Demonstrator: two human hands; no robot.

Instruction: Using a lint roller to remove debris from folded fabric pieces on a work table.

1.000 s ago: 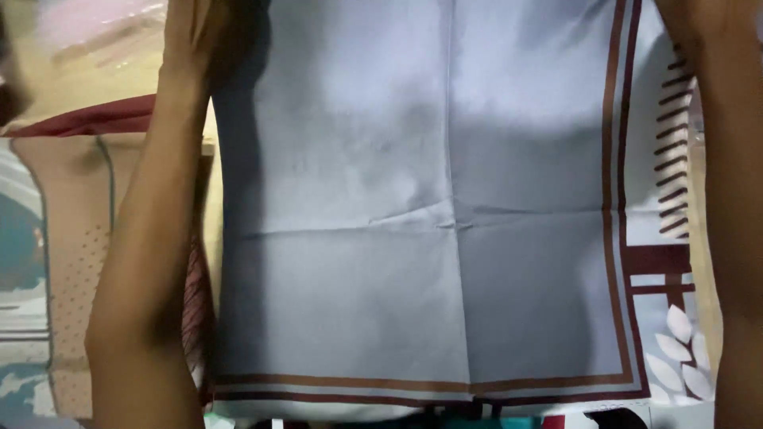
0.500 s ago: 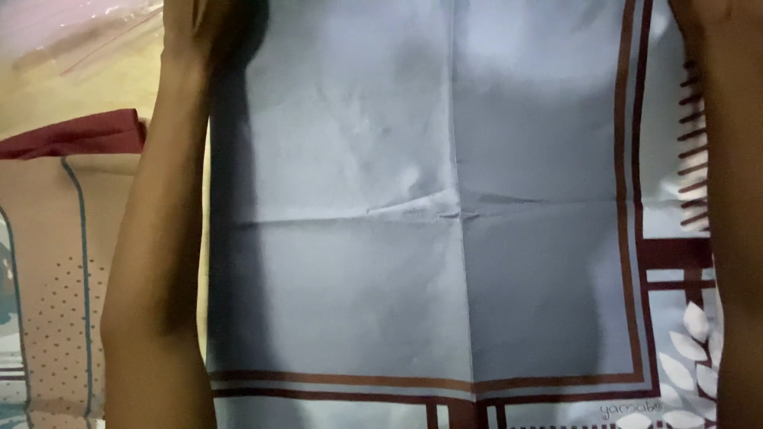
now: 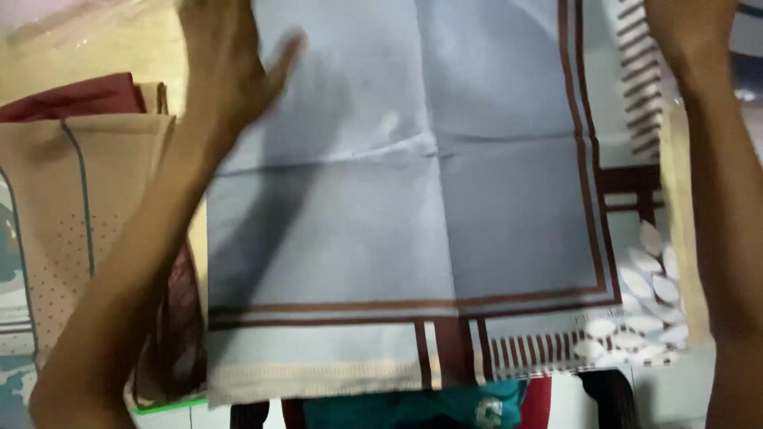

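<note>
A light blue cloth [image 3: 397,206] with brown border stripes and a white leaf print at its lower right corner lies spread flat in front of me, creased into quarters. My left hand [image 3: 226,67] rests flat on its upper left part, fingers spread and nothing in it. My right hand [image 3: 687,32] reaches to the cloth's upper right edge; its fingers run past the top of the view, so whether they grip the cloth is hidden.
A stack of folded cloths sits to the left: a beige dotted one [image 3: 79,206] with a thin blue line, and a dark red one [image 3: 71,99] behind it. Teal and red fabric [image 3: 429,405] shows below the cloth's near edge.
My left hand has come into view, sliding down and flattening on the cloth's upper left. The view has shifted up, so the cloth's striped bottom border now shows in full.
</note>
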